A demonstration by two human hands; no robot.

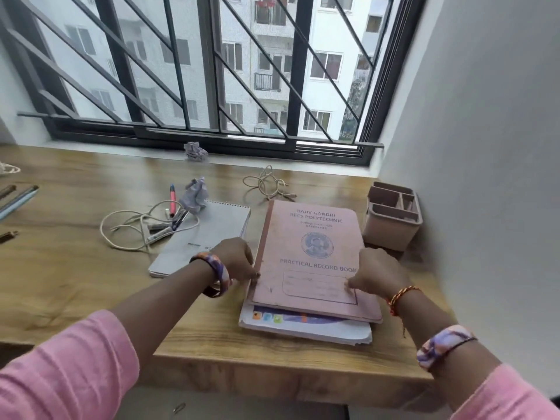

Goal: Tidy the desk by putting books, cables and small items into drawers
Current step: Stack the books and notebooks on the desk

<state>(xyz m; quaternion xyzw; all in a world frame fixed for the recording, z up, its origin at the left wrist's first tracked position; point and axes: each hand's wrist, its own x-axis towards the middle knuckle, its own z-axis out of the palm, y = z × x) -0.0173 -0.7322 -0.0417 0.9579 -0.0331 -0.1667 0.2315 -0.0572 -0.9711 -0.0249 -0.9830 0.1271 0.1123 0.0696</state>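
Note:
A pink record book [312, 237] lies on top of a white book with a coloured cover [306, 325] near the front right of the wooden desk [75, 268]. My left hand [236, 259] grips the pink book's left edge, thumb on the cover. My right hand [378, 271] grips its right edge with the thumb pressed on the label. A grey spiral notebook [209, 234] lies to the left, partly under my left hand. On and beside the notebook sit a white cable [127, 225], pens [169, 222], a pink pen [172, 198] and a crumpled paper [195, 194]. A beige cable [266, 184] lies behind the books.
A pink desk organiser [394, 216] stands by the right wall. Another crumpled paper [196, 151] sits on the window sill. Pencils [16, 198] and a rope end [9, 169] lie at the desk's left edge. A barred window runs behind the desk.

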